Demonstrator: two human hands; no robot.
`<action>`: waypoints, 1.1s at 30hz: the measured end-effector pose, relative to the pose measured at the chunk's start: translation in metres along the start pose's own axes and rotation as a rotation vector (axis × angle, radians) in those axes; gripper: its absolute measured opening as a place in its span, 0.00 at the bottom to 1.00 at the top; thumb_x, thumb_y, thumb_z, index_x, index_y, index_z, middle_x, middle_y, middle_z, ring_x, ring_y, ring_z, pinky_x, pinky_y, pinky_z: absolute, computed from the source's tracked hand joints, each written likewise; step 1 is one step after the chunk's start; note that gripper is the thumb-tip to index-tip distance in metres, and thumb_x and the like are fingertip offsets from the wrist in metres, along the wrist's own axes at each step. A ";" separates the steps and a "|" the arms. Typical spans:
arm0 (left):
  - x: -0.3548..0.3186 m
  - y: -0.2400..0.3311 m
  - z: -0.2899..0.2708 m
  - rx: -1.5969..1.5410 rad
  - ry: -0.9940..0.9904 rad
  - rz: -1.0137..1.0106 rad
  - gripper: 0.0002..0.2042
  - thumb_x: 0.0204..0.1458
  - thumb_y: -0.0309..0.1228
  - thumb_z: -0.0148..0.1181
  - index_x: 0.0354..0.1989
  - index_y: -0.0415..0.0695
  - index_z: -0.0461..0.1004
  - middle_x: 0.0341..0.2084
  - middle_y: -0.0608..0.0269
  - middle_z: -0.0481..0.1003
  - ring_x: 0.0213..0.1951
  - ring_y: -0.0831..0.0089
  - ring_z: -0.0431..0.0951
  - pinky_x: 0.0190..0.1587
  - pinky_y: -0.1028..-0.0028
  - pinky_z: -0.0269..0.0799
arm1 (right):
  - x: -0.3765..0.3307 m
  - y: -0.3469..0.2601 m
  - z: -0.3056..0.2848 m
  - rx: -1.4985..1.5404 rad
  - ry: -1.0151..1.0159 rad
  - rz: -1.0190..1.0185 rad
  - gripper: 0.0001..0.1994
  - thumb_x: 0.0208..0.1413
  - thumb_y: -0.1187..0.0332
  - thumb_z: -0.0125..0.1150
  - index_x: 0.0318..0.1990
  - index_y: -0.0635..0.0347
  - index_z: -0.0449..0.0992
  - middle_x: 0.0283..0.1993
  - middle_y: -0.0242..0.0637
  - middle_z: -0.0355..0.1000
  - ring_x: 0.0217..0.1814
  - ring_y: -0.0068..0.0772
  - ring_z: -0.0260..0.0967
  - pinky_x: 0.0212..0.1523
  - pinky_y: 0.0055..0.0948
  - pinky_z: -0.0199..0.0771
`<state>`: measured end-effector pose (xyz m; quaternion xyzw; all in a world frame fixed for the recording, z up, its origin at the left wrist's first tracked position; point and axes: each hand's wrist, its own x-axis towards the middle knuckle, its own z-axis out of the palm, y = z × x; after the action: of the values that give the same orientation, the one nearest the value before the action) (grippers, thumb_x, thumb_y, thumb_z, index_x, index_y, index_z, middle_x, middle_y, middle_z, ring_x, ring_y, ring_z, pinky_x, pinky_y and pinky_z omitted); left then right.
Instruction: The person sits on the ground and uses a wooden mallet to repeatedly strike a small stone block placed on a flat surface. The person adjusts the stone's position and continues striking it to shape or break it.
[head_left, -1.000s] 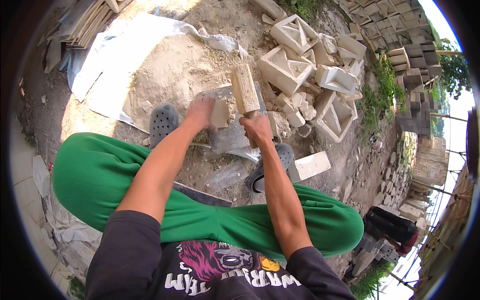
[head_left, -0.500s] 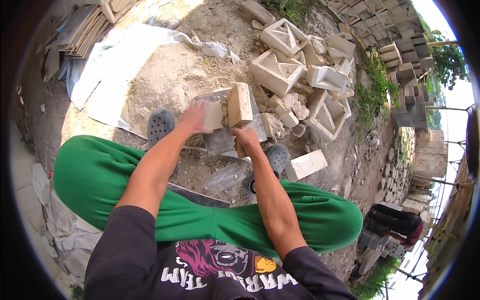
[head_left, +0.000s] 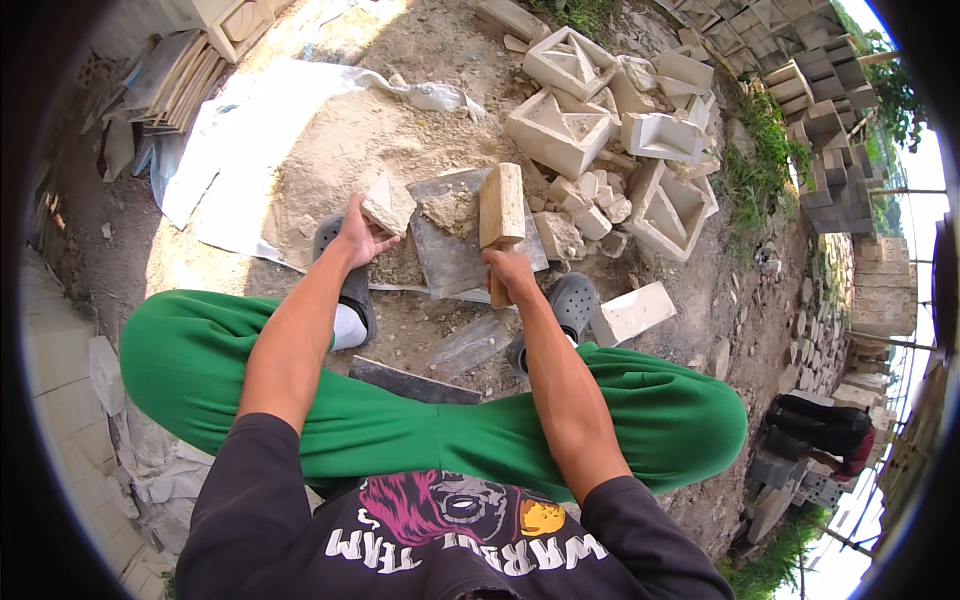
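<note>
My left hand point(head_left: 357, 238) is closed around a pale broken chunk of block point(head_left: 388, 204), just off the left edge of a grey flat slab point(head_left: 440, 265). In my right hand point(head_left: 511, 270) is the short handle of a wooden mallet, gripped below its thick block-shaped head point(head_left: 502, 205). The mallet head is over the right part of the slab; whether it touches the slab I cannot tell. Crumbled rubble point(head_left: 452, 212) lies on the slab, left of the mallet head.
Broken moulded blocks point(head_left: 560, 135) are heaped beyond the slab to the right. A pale block point(head_left: 634, 313) lies by my right shoe point(head_left: 573, 303). White sheeting point(head_left: 240, 150) spreads at the far left, near stacked boards point(head_left: 175, 80). Another person point(head_left: 825, 430) bends over blocks at the right.
My left hand has moved left off the slab with the chunk, which is now tilted. My right hand still grips the mallet, which appears slightly farther right as the view shifts.
</note>
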<state>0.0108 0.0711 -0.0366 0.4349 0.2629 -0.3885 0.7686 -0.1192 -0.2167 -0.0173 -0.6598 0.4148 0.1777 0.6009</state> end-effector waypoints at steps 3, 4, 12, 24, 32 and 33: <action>-0.002 -0.003 0.004 -0.061 0.223 0.074 0.31 0.60 0.58 0.48 0.58 0.41 0.70 0.45 0.53 0.76 0.44 0.60 0.77 0.45 0.60 0.78 | 0.002 0.004 -0.002 -0.014 0.000 0.007 0.16 0.45 0.64 0.67 0.31 0.74 0.78 0.21 0.44 0.75 0.18 0.37 0.74 0.20 0.37 0.72; -0.001 -0.004 0.005 -0.082 0.297 0.097 0.30 0.61 0.57 0.49 0.57 0.41 0.70 0.44 0.53 0.76 0.43 0.60 0.77 0.45 0.59 0.78 | 0.002 0.005 -0.003 -0.025 0.002 0.010 0.17 0.45 0.64 0.67 0.31 0.74 0.78 0.21 0.44 0.75 0.18 0.37 0.74 0.21 0.37 0.72; 0.026 -0.016 0.002 0.332 0.432 0.051 0.22 0.58 0.45 0.63 0.51 0.39 0.72 0.41 0.49 0.76 0.37 0.62 0.79 0.36 0.64 0.81 | -0.011 -0.003 0.002 -0.055 0.004 0.010 0.14 0.45 0.65 0.66 0.26 0.72 0.76 0.19 0.43 0.74 0.18 0.36 0.74 0.22 0.36 0.73; -0.002 -0.019 0.029 0.875 0.327 -0.245 0.38 0.58 0.61 0.54 0.61 0.36 0.68 0.42 0.46 0.79 0.32 0.59 0.82 0.35 0.62 0.83 | -0.009 -0.002 0.001 -0.083 -0.021 0.005 0.14 0.45 0.67 0.66 0.31 0.73 0.76 0.21 0.42 0.74 0.19 0.35 0.73 0.22 0.35 0.73; -0.001 0.021 0.065 1.754 0.123 -0.361 0.32 0.55 0.59 0.61 0.47 0.36 0.79 0.37 0.49 0.83 0.31 0.59 0.84 0.34 0.58 0.81 | -0.004 0.005 0.002 -0.056 -0.012 0.004 0.15 0.45 0.67 0.67 0.32 0.74 0.75 0.21 0.41 0.73 0.18 0.35 0.73 0.22 0.35 0.74; -0.003 0.022 0.076 1.821 0.149 -0.147 0.30 0.54 0.56 0.63 0.48 0.37 0.78 0.40 0.48 0.82 0.35 0.58 0.83 0.38 0.57 0.80 | -0.002 0.005 0.001 -0.048 -0.012 -0.010 0.15 0.46 0.66 0.66 0.32 0.74 0.75 0.21 0.42 0.73 0.18 0.35 0.72 0.22 0.35 0.73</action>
<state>0.0325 0.0133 0.0122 0.8789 -0.0691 -0.4645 0.0832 -0.1241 -0.2144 -0.0194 -0.6750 0.4034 0.1886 0.5883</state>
